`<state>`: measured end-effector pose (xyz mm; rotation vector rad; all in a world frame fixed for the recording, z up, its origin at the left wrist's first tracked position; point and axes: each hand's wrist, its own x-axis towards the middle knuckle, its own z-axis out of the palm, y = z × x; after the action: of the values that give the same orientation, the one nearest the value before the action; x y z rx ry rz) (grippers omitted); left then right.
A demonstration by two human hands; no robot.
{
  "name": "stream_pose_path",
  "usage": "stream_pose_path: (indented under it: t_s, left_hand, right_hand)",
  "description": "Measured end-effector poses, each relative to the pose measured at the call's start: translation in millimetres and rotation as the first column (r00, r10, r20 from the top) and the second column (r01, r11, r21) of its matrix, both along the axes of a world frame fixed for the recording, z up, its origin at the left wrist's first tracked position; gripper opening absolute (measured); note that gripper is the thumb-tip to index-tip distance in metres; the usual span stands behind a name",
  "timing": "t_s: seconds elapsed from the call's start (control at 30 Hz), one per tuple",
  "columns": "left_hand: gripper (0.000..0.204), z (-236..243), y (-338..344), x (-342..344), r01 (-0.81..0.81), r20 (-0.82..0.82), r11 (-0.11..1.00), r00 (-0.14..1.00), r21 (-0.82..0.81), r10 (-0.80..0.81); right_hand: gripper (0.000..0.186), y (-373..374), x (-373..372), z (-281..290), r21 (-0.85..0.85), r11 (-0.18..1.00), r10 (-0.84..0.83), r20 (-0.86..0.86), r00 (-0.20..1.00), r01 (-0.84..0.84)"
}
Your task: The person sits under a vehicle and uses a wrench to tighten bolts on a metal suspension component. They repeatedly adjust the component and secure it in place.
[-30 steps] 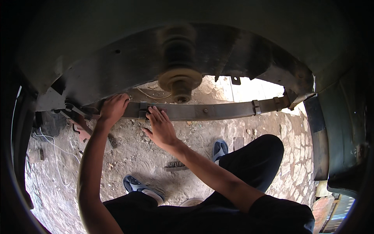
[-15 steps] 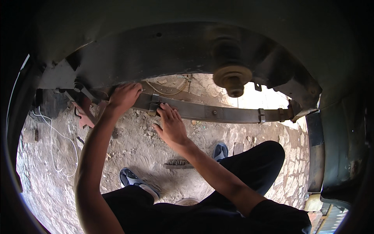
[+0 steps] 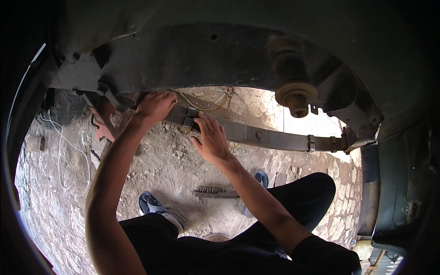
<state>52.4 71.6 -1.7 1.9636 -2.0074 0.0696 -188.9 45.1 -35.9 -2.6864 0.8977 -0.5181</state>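
Note:
A long dark steel leaf spring (image 3: pixel 270 136) runs under a vehicle's wheel arch, held by metal clamps. My left hand (image 3: pixel 155 106) wraps over its left end, close to the mounting bracket (image 3: pixel 106 90). My right hand (image 3: pixel 211 140) lies flat against the spring with fingers spread, just right of a clamp (image 3: pixel 187 118). A tan rubber bump stop (image 3: pixel 293 94) hangs from the frame above the spring's middle.
The ground below is dusty stone and rubble. A wire brush (image 3: pixel 215 192) lies between my feet, which wear blue sandals (image 3: pixel 153 205). A white cord (image 3: pixel 62 151) trails at the left beside a tyre (image 3: pixel 64 107). Dark bodywork (image 3: pixel 398 183) closes off the right.
The view has swung left, so the bump stop now appears further right. Both hands have stayed on the leaf spring, with the left hand now gripping nearer the bracket.

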Motion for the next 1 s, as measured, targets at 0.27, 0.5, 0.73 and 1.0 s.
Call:
stream_pose_path:
  t_s: [0.27, 0.5, 0.73, 1.0]
  left_hand:
    - [0.018, -11.2, 2.7, 7.4, 0.034, -0.006, 0.995, 0.999, -0.096, -0.035]
    - [0.017, -6.0, -0.5, 4.0, 0.043, 0.038, 0.996, 0.998, -0.081, -0.040]
    - [0.015, -13.0, 2.2, 7.9, 0.058, 0.059, 0.986, 0.997, -0.156, -0.049]
    - [0.021, -3.6, -1.4, 3.8, 0.037, 0.071, 0.999, 0.997, 0.022, -0.039]
  right_hand:
    - [0.070, 18.2, -3.0, -8.1, -0.044, 0.999, -0.022, 0.012, 1.000, 0.022]
    - [0.069, 1.0, -4.8, -5.3, -0.021, 0.999, -0.035, -0.047, 0.998, 0.034]
    - [0.065, 9.8, -1.8, -1.8, 0.001, 1.000, -0.029, -0.063, 0.998, 0.029]
    - [0.062, -10.6, 5.3, -3.9, -0.003, 0.999, -0.041, -0.050, 0.998, 0.041]
